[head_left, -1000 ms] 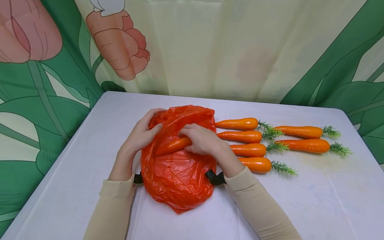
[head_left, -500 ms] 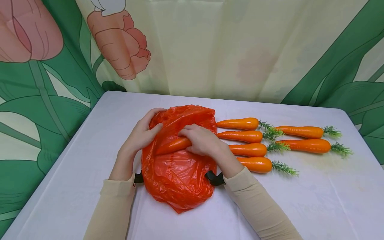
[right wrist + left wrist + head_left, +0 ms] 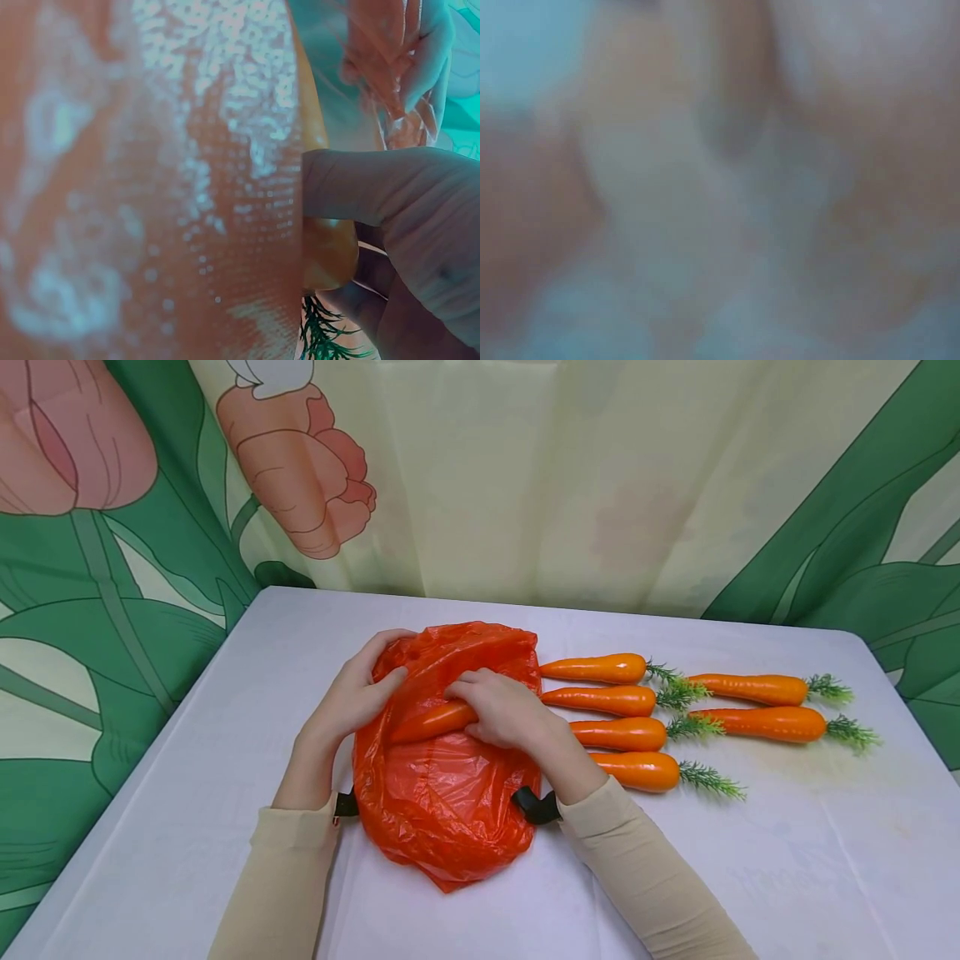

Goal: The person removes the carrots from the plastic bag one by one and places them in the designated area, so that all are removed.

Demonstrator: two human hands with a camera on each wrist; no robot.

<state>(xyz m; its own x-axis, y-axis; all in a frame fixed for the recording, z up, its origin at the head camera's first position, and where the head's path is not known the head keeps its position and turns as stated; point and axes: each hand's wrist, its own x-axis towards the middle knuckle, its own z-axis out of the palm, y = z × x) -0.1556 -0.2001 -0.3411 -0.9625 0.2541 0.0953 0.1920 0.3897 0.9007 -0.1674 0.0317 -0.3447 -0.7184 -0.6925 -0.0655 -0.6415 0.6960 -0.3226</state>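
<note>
A crumpled red plastic bag (image 3: 446, 793) lies on the table with its mouth facing up. At its far left edge my left hand (image 3: 351, 697) holds the plastic, thumb over the rim; its other fingers are partly hidden. Inside the mouth, my right hand (image 3: 504, 710) grips an orange carrot (image 3: 431, 724) whose tip points left. In the right wrist view the thumb of the right hand (image 3: 420, 217) lies across that carrot (image 3: 330, 255), its green top below, and red film covers the left part. Blur hides all detail in the left wrist view.
Right of the bag, several carrots with green tops lie in a column, among them a top one (image 3: 596, 669) and a bottom one (image 3: 641, 772). Two more carrots (image 3: 768, 725) lie farther right. A printed curtain (image 3: 540, 485) hangs behind the white table (image 3: 787, 860).
</note>
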